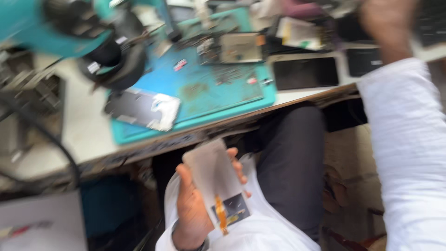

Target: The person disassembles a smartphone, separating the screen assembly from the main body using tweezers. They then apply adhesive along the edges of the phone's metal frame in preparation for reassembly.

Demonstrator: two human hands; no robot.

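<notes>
The fingers (238,168) of the left hand (193,209) curl round the edges of a phone screen panel (216,183), thumb on one long side and fingertips on the other, pinching it flat against the palm. The panel is pale and frosted, with an orange ribbon cable (221,214) and a small dark patch at its lower end. It is held low over the person's lap, below the edge of the surface and well apart from it.

The right hand (388,23) is raised at the far top right, above a white sleeve (409,153); it is smeared by motion and partly cut off, so I cannot tell how its fingers stand or whether they hold anything.

The surface (79,125) is a pale, worn bench with a teal work mat (209,88) on it. A silvery phone frame (141,108) lies over the mat's near left corner, an opened phone body (239,47) lies near its far edge, and small loose parts (too blurred to name) are scattered between. A dark phone (305,72) lies just beside the mat on the right. A teal and black microscope head (88,42) looms at the top left.

The whole view is blurred. Under the surface all is dark, apart from dark trousers (290,167).
</notes>
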